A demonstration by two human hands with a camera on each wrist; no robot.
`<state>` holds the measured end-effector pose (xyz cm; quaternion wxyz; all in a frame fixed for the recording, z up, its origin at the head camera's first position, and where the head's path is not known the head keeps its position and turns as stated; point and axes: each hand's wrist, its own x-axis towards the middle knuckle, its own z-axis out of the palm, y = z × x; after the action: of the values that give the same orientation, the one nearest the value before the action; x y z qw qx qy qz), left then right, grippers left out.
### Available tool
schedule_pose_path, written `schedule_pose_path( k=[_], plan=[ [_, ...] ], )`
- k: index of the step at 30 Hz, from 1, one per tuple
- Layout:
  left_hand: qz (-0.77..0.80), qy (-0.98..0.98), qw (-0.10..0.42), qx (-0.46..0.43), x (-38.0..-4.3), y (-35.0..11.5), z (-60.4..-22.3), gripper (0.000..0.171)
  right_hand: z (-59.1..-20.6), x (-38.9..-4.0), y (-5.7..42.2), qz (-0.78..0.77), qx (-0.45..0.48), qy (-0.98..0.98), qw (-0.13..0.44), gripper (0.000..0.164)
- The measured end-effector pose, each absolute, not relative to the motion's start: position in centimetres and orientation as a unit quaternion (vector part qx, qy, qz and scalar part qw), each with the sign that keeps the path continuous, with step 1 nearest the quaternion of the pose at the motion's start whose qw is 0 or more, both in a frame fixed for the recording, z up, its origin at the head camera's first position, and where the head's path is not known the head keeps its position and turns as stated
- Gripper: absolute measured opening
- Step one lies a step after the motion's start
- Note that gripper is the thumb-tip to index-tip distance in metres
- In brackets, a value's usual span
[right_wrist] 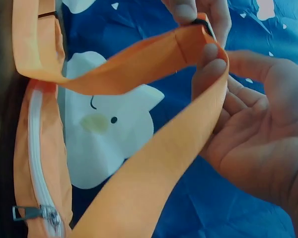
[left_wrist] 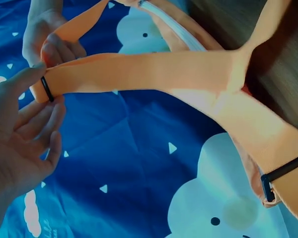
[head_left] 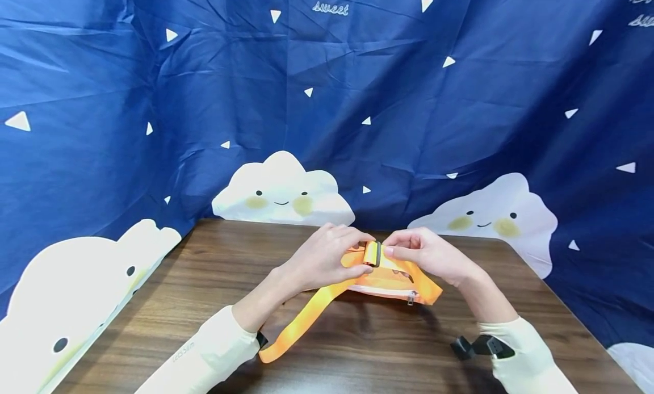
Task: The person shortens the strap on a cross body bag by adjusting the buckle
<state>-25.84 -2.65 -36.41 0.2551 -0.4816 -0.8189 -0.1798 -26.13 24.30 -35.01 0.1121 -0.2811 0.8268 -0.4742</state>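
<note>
An orange waist bag with a white zipper is held up over the table, its strap looping down to the left. My left hand pinches the strap at a black slider buckle, thumb on one side and fingers on the other. Just right of that buckle, my right hand pinches the strap between thumb and fingers. In the right wrist view the strap bends around the right fingertips. A second black buckle sits on the strap's other stretch in the left wrist view.
The brown wooden table lies under both hands. Behind it hangs a blue cloth with white clouds and triangles. A black wrist device is strapped to the right forearm. The zipper's metal pull hangs from the bag.
</note>
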Motion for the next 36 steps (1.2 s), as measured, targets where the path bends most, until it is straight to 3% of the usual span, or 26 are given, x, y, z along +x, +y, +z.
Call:
schedule_pose_path(
  k=[11, 23, 36],
  plan=[
    [-0.192, -0.817, 0.271, -0.472, -25.9, -3.2, -36.0, 0.05, -35.4, -27.1, 26.2, -0.505, -0.309, 0.797, 0.12, 0.019],
    [-0.19, -0.828, 0.246, -0.466, -25.8, -2.7, -36.5, 0.05, -35.8, -26.7, 25.2, -0.528, -0.277, 0.792, 0.132, 0.021],
    [-0.205, -0.807, 0.253, -0.493, -25.9, -2.4, -36.8, 0.047, -35.9, -26.0, 23.7, -0.515, -0.265, 0.803, 0.14, 0.025]
  ],
)
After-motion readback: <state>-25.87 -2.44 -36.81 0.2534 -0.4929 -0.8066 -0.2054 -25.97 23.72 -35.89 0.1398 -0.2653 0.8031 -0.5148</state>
